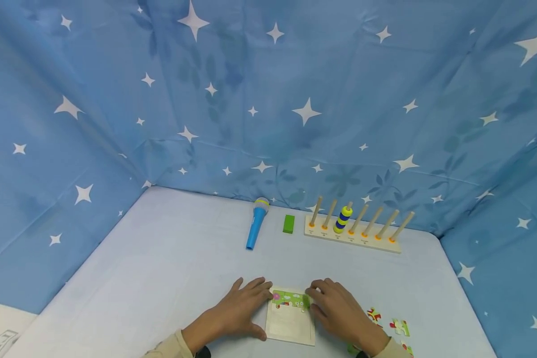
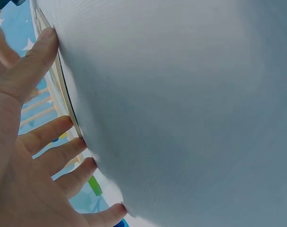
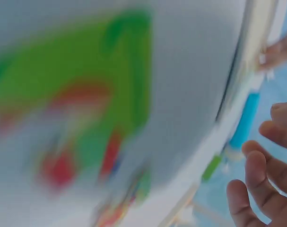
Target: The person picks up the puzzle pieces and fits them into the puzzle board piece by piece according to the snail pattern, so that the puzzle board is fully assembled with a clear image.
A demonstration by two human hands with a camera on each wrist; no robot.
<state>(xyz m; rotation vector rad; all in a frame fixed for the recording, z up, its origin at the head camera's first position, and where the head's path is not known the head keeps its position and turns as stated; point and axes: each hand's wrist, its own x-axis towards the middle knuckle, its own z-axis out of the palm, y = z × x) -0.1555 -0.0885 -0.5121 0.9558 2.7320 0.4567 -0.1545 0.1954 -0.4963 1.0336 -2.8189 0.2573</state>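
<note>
A square wooden puzzle tray [image 1: 291,325] lies on the table with a row of green picture pieces [image 1: 291,299] along its far side. My left hand [image 1: 246,309] spreads along the tray's left edge, thumb near the front corner and fingertips by the far corner. In the left wrist view its fingers [image 2: 63,156] are extended and the thumb touches the tray's rim [image 2: 63,87]. My right hand [image 1: 340,311] is at the far right corner, fingertips beside the end of the row. The right wrist view shows its fingers [image 3: 259,182] loosely bent, with nothing between them.
Loose puzzle pieces [image 1: 400,326] lie right of my right hand, some partly hidden by the forearm. Farther back are a blue toy microphone [image 1: 256,226], a green block [image 1: 288,224] and a pegged counting board [image 1: 353,240] with yellow and blue rings. A starry blue curtain [image 1: 268,99] surrounds the table.
</note>
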